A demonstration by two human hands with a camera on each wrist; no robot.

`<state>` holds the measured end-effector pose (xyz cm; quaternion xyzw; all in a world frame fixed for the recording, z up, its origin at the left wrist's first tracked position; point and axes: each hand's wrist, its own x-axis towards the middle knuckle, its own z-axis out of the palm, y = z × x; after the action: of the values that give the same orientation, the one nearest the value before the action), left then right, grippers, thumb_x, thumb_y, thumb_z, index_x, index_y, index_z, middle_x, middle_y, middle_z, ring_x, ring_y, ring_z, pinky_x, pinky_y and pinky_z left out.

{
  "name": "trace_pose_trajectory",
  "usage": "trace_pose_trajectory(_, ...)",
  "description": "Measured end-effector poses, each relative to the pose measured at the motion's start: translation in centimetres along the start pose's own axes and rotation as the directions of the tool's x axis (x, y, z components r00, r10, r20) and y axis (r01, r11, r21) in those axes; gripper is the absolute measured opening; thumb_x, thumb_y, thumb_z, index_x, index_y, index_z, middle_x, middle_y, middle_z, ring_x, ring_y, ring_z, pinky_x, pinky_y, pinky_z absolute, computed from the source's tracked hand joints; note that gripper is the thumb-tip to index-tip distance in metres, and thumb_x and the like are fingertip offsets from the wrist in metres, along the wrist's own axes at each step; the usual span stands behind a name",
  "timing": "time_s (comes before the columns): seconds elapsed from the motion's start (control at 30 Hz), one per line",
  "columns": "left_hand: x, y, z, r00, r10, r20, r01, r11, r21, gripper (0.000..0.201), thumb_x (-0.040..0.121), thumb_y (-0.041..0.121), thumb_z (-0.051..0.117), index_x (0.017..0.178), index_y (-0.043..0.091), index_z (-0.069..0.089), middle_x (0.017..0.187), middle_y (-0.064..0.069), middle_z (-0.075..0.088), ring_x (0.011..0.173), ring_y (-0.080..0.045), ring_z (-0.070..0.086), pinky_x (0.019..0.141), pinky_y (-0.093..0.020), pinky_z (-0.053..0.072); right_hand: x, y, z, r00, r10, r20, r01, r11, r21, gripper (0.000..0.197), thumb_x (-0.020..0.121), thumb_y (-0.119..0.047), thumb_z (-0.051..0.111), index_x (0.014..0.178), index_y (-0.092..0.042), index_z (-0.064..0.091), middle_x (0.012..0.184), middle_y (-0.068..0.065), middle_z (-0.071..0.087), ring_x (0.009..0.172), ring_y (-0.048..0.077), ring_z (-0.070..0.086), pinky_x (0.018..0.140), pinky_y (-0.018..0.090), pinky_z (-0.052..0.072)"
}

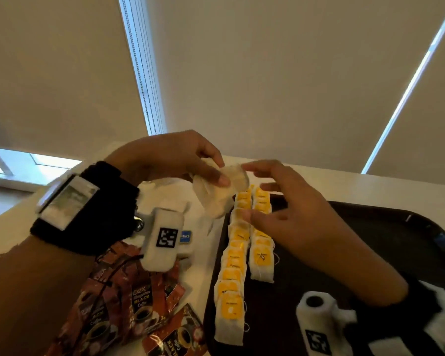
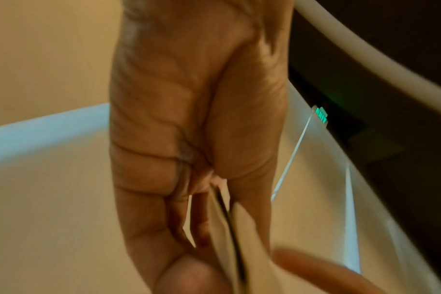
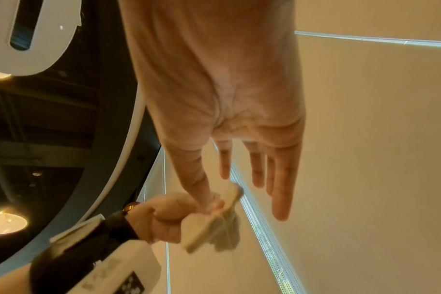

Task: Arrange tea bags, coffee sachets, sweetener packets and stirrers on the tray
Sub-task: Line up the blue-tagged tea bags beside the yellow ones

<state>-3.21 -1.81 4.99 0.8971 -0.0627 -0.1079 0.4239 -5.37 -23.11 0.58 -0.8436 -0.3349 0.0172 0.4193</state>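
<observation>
My left hand (image 1: 217, 168) is raised over the far left corner of the dark tray (image 1: 370, 227) and grips a bunch of pale tea bags (image 1: 216, 199). In the left wrist view the bags (image 2: 249, 258) are pinched between thumb and fingers. My right hand (image 1: 252, 191) has straight, spread fingers. Its thumb touches the held bags (image 3: 214, 228) in the right wrist view. Two rows of yellow-tagged tea bags (image 1: 235, 255) lie overlapped along the tray's left side. The right row (image 1: 261, 242) is shorter.
Brown coffee sachets (image 1: 139, 304) lie in a loose pile on the white table left of the tray. A small packet with a blue label (image 1: 185, 236) sits behind them. Most of the tray to the right of the rows is bare. Window blinds stand behind the table.
</observation>
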Motion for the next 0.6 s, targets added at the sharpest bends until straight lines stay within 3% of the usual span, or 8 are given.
trace_pose_trajectory(0.07, 0.1, 1.1, 1.2, 0.996, 0.05, 0.071, -0.044, 0.996, -0.076, 0.004, 0.076, 0.014, 0.072, 0.08, 0.014, 0.071, 0.072, 0.005, 0.071, 0.065, -0.005, 0.067, 0.058, -0.013, 0.05, 0.3, 0.0, 0.5, 0.997, -0.075, -0.004, 0.075, 0.997, 0.019, 0.054, 0.084, -0.026, 0.065, 0.111, -0.056, 0.03, 0.116, -0.026, 0.034, 0.101, -0.015, 0.04, 0.086, 0.01, 0.042)
trace_pose_trajectory(0.2, 0.6, 1.5, 2.5, 0.98, 0.101, 0.17, -0.062, 0.973, -0.224, 0.005, 0.068, 0.017, 0.074, 0.073, 0.018, 0.073, 0.077, 0.0, 0.072, 0.071, -0.011, 0.068, 0.064, -0.019, 0.054, 0.2, 0.9, 0.1, 0.995, -0.089, -0.051, 0.093, 0.992, 0.086, 0.051, 0.084, -0.019, 0.065, 0.109, -0.056, 0.04, 0.107, -0.028, 0.049, 0.102, -0.008, 0.05, 0.085, 0.008, 0.044)
trace_pose_trajectory(0.33, 1.0, 0.7, 2.6, 0.955, 0.154, 0.254, -0.052, 0.928, -0.368, 0.019, 0.06, 0.02, 0.084, 0.078, 0.02, 0.077, 0.08, 0.001, 0.072, 0.074, -0.011, 0.068, 0.063, -0.018, 0.053, 0.0, 1.1, -0.7, 0.99, -0.09, -0.112, 0.12, 0.949, 0.293, 0.033, 0.085, -0.018, 0.062, 0.11, -0.038, 0.058, 0.104, -0.019, 0.065, 0.098, -0.001, 0.062, 0.078, 0.016, 0.053)
trace_pose_trajectory(0.47, 1.2, -0.2, 2.5, 0.929, 0.238, 0.281, -0.063, 0.854, -0.516, 0.042, 0.053, 0.036, 0.087, 0.089, 0.017, 0.076, 0.088, -0.002, 0.071, 0.082, -0.013, 0.068, 0.069, -0.02, 0.054, 0.0, 0.7, -0.7, 0.987, -0.014, -0.159, 0.095, 0.851, 0.517, 0.027, 0.086, -0.012, 0.057, 0.104, -0.032, 0.063, 0.095, -0.017, 0.068, 0.092, 0.003, 0.067, 0.065, 0.016, 0.054)
trace_pose_trajectory(0.6, 1.2, -0.5, 2.4, 0.921, 0.275, 0.275, -0.094, 0.843, -0.529, 0.038, 0.051, 0.039, 0.089, 0.082, 0.02, 0.076, 0.083, 0.003, 0.07, 0.079, -0.009, 0.067, 0.067, -0.018, 0.053, 0.0, 0.6, -0.5, 0.982, 0.103, -0.156, 0.023, 0.762, 0.647, 0.021, 0.087, -0.023, 0.05, 0.1, -0.024, 0.066, 0.096, 0.0, 0.071, 0.086, 0.013, 0.069, 0.06, 0.021, 0.056)
